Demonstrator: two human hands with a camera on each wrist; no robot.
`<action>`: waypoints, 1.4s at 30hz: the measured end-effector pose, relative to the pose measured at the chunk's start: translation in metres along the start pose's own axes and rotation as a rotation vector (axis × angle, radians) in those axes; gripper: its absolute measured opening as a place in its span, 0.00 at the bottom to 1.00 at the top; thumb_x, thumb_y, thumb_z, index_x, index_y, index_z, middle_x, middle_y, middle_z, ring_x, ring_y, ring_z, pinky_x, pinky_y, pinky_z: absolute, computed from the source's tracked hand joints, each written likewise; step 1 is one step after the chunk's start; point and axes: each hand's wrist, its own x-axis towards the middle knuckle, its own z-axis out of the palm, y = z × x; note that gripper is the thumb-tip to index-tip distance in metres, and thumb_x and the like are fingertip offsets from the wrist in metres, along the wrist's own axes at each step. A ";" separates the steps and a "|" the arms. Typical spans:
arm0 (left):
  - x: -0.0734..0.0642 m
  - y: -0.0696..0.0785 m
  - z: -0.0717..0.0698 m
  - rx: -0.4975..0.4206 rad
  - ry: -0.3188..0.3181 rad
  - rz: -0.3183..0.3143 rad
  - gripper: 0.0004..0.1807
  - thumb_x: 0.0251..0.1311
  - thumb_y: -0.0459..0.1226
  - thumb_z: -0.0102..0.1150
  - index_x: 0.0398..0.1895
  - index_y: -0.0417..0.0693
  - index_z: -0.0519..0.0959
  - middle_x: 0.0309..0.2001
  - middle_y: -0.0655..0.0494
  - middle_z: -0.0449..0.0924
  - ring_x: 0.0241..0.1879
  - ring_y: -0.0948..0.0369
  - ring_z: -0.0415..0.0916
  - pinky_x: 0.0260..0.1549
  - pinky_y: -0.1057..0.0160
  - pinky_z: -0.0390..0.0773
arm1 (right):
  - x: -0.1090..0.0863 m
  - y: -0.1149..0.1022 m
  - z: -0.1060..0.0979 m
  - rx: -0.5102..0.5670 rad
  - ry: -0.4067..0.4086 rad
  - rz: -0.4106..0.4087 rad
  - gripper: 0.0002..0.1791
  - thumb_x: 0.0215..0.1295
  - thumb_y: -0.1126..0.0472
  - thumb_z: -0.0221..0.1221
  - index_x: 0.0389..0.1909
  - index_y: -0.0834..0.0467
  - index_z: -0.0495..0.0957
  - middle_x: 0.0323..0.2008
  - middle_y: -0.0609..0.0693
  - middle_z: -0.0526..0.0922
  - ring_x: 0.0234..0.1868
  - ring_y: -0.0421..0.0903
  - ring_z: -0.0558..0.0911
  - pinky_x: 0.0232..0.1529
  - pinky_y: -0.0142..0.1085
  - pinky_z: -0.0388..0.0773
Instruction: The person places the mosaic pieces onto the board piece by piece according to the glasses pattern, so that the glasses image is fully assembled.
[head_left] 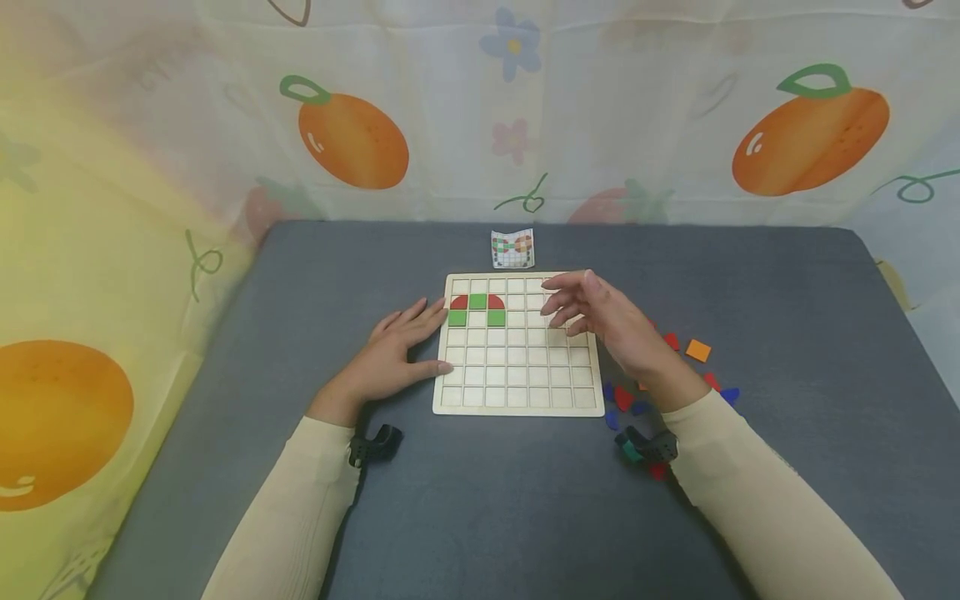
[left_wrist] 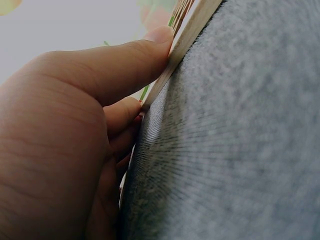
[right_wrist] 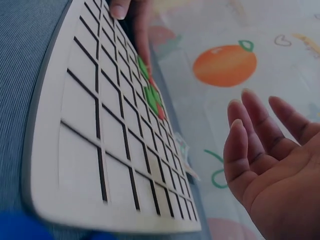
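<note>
A pale wooden grid board (head_left: pixel 517 398) lies flat on the dark table. Toward its upper left sit two red quarter-round pieces (head_left: pixel 460 302) and several green squares (head_left: pixel 477 302). My left hand (head_left: pixel 393 350) rests at the board's left edge, thumb and fingertips touching the rim, as the left wrist view also shows. Over the board's right side hovers my right hand (head_left: pixel 600 321), its fingers loosely bent and holding nothing. In the right wrist view that hand (right_wrist: pixel 275 160) is raised off the grid, palm showing.
Behind the board lies a small printed pattern card (head_left: pixel 513 248). Right of the board are scattered loose pieces: an orange square (head_left: pixel 698 350), red pieces (head_left: pixel 623 398) and blue pieces (head_left: pixel 730 396), some partly hidden by the right arm. A fruit-print cloth (head_left: pixel 450 108) hangs behind the table (head_left: pixel 480 508).
</note>
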 end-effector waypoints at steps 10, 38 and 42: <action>0.000 -0.001 -0.001 0.003 -0.003 0.008 0.52 0.71 0.59 0.70 0.90 0.57 0.55 0.87 0.65 0.47 0.86 0.59 0.35 0.79 0.43 0.36 | -0.031 -0.004 -0.023 -0.039 0.038 -0.043 0.41 0.90 0.37 0.35 0.73 0.70 0.72 0.55 0.67 0.79 0.53 0.59 0.80 0.52 0.41 0.77; -0.002 -0.003 -0.003 -0.003 0.001 0.013 0.52 0.70 0.59 0.70 0.89 0.55 0.55 0.87 0.63 0.48 0.86 0.58 0.36 0.79 0.42 0.35 | -0.120 0.033 -0.085 -0.404 0.214 -0.016 0.18 0.85 0.67 0.53 0.68 0.68 0.76 0.56 0.50 0.85 0.52 0.41 0.83 0.50 0.25 0.77; -0.002 -0.002 -0.003 -0.003 -0.004 0.014 0.52 0.71 0.58 0.70 0.89 0.54 0.55 0.87 0.63 0.48 0.86 0.58 0.36 0.79 0.42 0.35 | -0.125 0.037 -0.089 -0.470 0.194 0.049 0.18 0.80 0.67 0.62 0.67 0.64 0.79 0.52 0.51 0.85 0.46 0.41 0.84 0.43 0.27 0.79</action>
